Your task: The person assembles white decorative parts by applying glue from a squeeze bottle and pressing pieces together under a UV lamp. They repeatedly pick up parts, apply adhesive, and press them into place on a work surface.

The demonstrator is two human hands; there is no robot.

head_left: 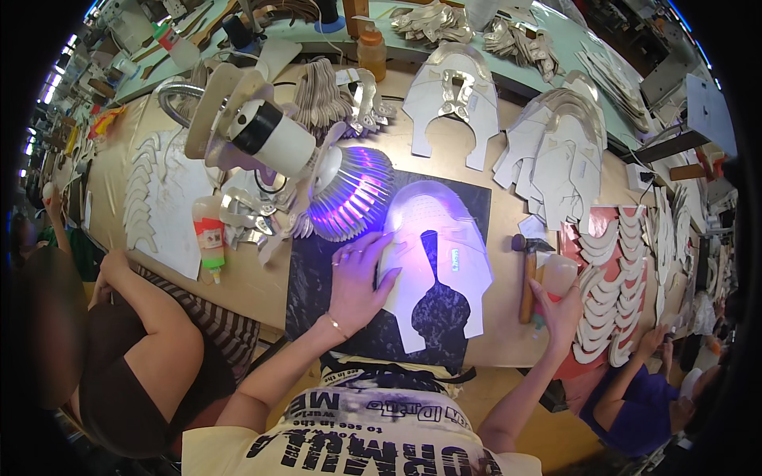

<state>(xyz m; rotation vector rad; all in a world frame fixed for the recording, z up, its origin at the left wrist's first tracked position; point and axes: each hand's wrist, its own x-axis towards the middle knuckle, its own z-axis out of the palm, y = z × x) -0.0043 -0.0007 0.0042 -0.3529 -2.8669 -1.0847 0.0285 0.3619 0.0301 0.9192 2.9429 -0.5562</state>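
Note:
A white shoe-upper piece (444, 262) lies flat on a dark stone slab (317, 285) under a lamp with a ribbed head (349, 194) that casts violet light. My left hand (361, 278) presses flat on the left wing of the piece, fingers spread, a ring on one finger and a bracelet at the wrist. My right hand (559, 305) is closed around a translucent squeeze bottle (556, 278) at the slab's right, just beside a wooden-handled hammer (528, 274) lying on the bench.
Stacks of white upper pieces (556, 159) cover the wooden bench (262, 285). Curved white strips sit on a red sheet (615, 270) at right. A glue bottle with a green cap (209, 238) lies left. One person sits on each side of me.

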